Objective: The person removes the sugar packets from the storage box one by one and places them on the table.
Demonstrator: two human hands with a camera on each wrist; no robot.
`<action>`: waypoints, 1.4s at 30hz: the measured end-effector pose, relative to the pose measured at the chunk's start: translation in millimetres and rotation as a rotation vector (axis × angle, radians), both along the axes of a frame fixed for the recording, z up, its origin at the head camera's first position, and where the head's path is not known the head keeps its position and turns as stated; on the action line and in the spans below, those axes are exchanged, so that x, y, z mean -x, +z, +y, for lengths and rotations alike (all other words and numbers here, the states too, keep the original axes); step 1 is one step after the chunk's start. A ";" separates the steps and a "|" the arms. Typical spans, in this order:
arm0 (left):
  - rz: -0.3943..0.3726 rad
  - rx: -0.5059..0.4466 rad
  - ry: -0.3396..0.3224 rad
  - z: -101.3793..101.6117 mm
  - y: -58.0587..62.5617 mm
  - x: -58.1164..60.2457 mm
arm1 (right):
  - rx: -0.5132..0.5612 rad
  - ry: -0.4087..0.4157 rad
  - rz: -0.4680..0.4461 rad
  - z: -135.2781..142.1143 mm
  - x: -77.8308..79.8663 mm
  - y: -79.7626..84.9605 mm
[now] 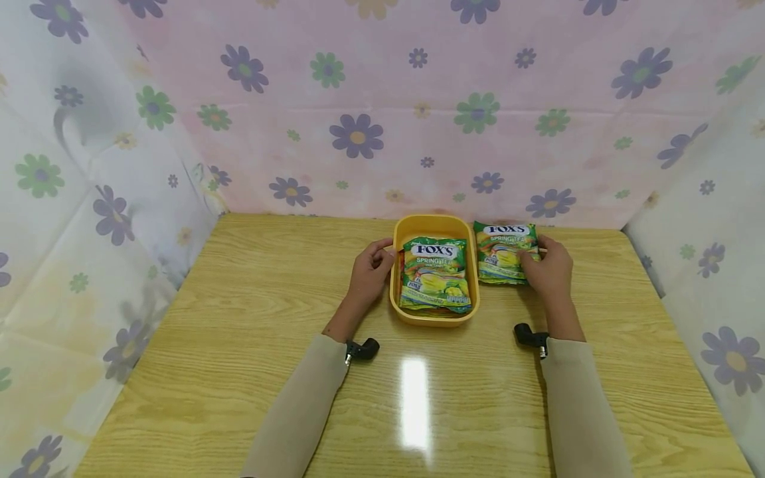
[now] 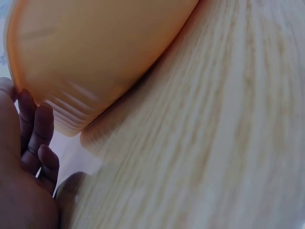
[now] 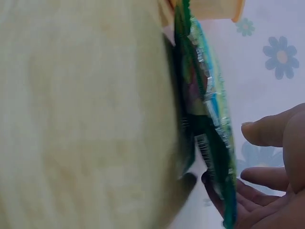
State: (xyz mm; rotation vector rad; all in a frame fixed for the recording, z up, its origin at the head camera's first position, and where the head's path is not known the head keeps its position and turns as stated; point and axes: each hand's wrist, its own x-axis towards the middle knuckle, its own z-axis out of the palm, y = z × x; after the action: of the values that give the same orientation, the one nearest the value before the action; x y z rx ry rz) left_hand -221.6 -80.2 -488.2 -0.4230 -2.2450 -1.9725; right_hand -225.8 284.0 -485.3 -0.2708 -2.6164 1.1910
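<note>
"So, from the head view, which way did the packet point?"

"Face up, its FOX'S end toward the flowered cloth, so the print read upright from the person's side. It looked nearly square, and the right hand covered its right edge, so I couldn't settle on a long axis."

"Where was it?"

"At the far side of the table, just right of the tub. The tub's long axis ran from the person toward the cloth. A second packet lay inside, face up and pointing the same way; the tub's right wall stood between the two."

"And the left hand?"

"At the tub's left rim, fingers loosely bent. A black camera sat at that wrist, below the hand."

"What did the left wrist view add?"

"The fingertips touched the tub's outside without wrapping round it. The wall hid the second packet there."

"And the right wrist view?"

"The packet showed edge-on, long and thin. The thumb stood apart from its printed face, with the fingers spread at its edge. I couldn't tell how firmly they touched."
</note>
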 end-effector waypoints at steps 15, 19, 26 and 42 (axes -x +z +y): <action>-0.008 -0.018 0.035 -0.2 -30.8 16.6 | 0.005 0.086 0.084 -11.9 -11.7 31.3; -0.003 -0.016 0.029 0.3 -27.1 14.7 | 0.021 0.097 0.087 -19.1 -15.7 41.7; 0.007 -0.013 -0.003 0.5 -1.2 1.1 | 0.035 0.117 0.079 -30.4 -20.9 54.3; 0.004 -0.014 0.023 0.8 -12.9 7.5 | 0.030 0.194 0.053 -57.2 -25.4 67.9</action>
State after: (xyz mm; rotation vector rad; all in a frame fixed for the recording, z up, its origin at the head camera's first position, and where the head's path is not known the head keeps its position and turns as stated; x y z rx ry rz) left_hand -229.2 -79.5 -501.1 -0.3983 -2.2225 -1.9729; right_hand -200.4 226.8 -417.4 0.0100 -2.6280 1.2795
